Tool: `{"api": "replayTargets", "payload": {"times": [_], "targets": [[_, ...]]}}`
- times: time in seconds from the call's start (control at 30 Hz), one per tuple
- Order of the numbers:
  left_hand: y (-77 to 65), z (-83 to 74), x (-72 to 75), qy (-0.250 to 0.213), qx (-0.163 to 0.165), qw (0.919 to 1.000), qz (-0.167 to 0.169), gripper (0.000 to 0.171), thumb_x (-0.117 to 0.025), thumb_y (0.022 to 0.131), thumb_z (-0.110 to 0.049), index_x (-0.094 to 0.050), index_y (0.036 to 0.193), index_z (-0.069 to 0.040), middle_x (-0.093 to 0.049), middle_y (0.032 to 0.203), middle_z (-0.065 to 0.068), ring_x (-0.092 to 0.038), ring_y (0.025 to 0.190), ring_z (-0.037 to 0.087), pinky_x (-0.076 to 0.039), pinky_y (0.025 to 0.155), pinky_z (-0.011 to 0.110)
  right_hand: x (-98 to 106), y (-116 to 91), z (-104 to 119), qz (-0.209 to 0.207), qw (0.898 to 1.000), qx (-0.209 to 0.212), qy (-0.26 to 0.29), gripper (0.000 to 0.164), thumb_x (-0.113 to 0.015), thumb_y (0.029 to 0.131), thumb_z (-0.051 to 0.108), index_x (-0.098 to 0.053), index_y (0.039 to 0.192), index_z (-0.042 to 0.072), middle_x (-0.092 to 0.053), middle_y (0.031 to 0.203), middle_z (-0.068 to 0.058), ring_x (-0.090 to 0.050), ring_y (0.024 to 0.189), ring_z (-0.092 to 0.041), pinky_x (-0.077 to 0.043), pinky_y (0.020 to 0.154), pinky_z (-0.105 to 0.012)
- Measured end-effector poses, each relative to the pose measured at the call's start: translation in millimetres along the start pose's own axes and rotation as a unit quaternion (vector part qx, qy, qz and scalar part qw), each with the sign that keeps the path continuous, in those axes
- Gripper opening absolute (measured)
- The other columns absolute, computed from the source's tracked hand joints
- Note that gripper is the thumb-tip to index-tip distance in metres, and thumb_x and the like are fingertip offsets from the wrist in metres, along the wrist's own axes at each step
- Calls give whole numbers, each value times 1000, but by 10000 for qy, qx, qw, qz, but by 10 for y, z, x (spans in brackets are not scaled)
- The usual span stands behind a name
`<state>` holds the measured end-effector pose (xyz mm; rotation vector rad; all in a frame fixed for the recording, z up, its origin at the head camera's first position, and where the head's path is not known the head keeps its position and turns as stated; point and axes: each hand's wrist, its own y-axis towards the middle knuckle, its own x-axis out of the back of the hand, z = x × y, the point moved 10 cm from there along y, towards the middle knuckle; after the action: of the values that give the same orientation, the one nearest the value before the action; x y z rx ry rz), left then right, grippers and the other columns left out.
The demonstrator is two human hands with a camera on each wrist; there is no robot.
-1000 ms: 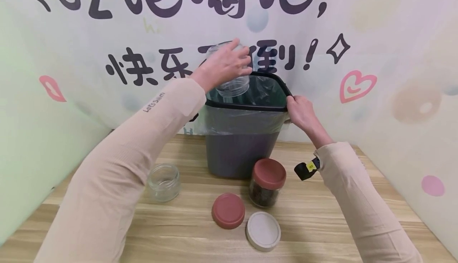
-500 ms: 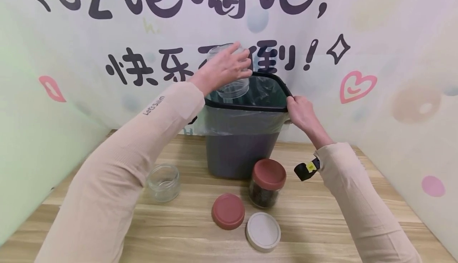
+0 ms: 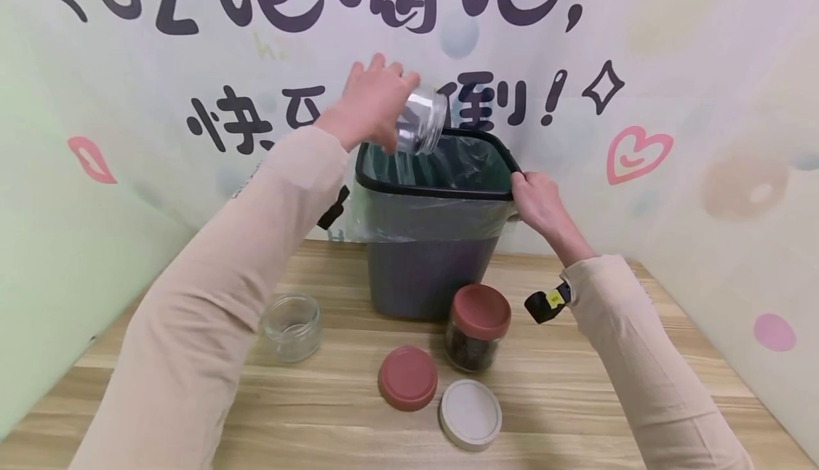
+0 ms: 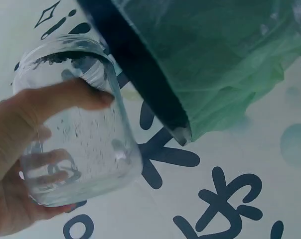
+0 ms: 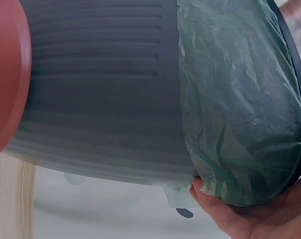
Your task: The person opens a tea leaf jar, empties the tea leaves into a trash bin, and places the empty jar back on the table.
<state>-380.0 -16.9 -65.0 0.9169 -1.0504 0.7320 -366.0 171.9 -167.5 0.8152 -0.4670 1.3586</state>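
A clear glass jar (image 3: 424, 120) lies tilted on its side over the left part of a grey trash bin (image 3: 429, 274), its mouth facing right. My left hand (image 3: 374, 100) grips it round the body. Dark specks cling to the wall and near the mouth of the jar (image 4: 98, 134) in the left wrist view. With fingers and thumb, my right hand (image 3: 539, 201) holds the right side of the bin's black rim (image 3: 441, 192). A translucent green bag (image 5: 240, 99) lines the bin and folds down outside, with my right fingertips (image 5: 210, 199) against it.
Before the bin stands a jar with a red lid (image 3: 481, 311) and dark contents. A loose red lid (image 3: 408, 379) and a white lid (image 3: 470, 414) lie nearer. An uncovered glass jar (image 3: 293, 331) stands left on the wooden table (image 3: 320, 413). A printed wall (image 3: 691, 228) is behind.
My left hand has shifted left and turned, bringing the jar from mouth-down to lying sideways and lifting it out of the bin's opening. My right hand has stayed on the rim.
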Motion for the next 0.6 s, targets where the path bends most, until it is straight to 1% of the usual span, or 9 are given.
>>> {"api": "replayTargets", "payload": {"times": [0.07,0.17,0.23,0.33,0.4,0.43,0.5,0.57,0.6], "targets": [[-22,117,-5,-606,358,9975,110,87,-76,59,-25,-32,133,-7,-43,123,15,-32,113,33,-32,91,51,-8,-2,5,19,10000,3,-2,50,-16,94,25,-50,99,-11,-52,94,-23,-50,84,-33,-40,65,-30],[-45,224,18,-1185,569,9913,49,82,-72,62,-31,-34,129,-3,-46,117,15,-36,107,32,-37,87,46,-13,-4,10,42,10000,6,-5,50,-15,94,25,-50,99,-11,-51,94,-23,-50,84,-33,-41,65,-31],[-60,264,34,-1388,615,9884,23,79,-70,63,-33,-35,127,-1,-47,113,16,-39,104,31,-40,85,42,-16,-5,15,47,10000,13,-6,50,-15,94,25,-50,99,-11,-51,94,-23,-50,84,-33,-41,65,-31],[-67,274,46,-1388,636,9883,69,82,-70,64,-34,-33,127,1,-46,112,18,-41,103,32,-41,86,40,-9,-2,18,9,10000,19,-45,49,-16,94,24,-50,98,-11,-51,93,-23,-49,83,-33,-40,63,-30],[-70,251,37,-1117,674,9913,165,86,-72,62,-33,-29,130,0,-44,117,19,-39,106,33,-42,85,44,0,3,18,-32,10000,24,-81,48,-16,94,24,-51,97,-10,-52,93,-23,-49,83,-33,-39,63,-30],[-64,225,34,-849,650,9941,198,89,-74,61,-32,-28,131,-1,-43,119,19,-37,109,34,-40,86,46,4,5,18,-47,9999,25,-87,48,-17,94,23,-51,96,-10,-51,92,-24,-49,83,-33,-39,63,-30],[-48,154,33,-61,504,9985,182,95,-77,60,-30,-25,134,-2,-41,125,18,-32,113,35,-37,86,51,12,9,19,-83,9999,40,-134,48,-17,94,23,-51,95,-10,-52,92,-24,-49,83,-34,-38,63,-31],[-32,59,41,857,237,9960,-25,86,-75,63,-22,-29,133,-3,-41,126,16,-30,115,35,-34,87,55,12,10,19,-88,9998,49,-152,48,-17,94,23,-51,95,-11,-51,92,-24,-48,83,-34,-38,63,-31],[-26,6,45,1288,61,9915,-181,82,-74,64,-19,-31,132,-3,-42,126,15,-31,115,34,-32,88,56,11,10,18,-89,9998,53,-158,48,-17,94,23,-51,95,-11,-51,91,-23,-48,83,-34,-38,63,-31]]}}
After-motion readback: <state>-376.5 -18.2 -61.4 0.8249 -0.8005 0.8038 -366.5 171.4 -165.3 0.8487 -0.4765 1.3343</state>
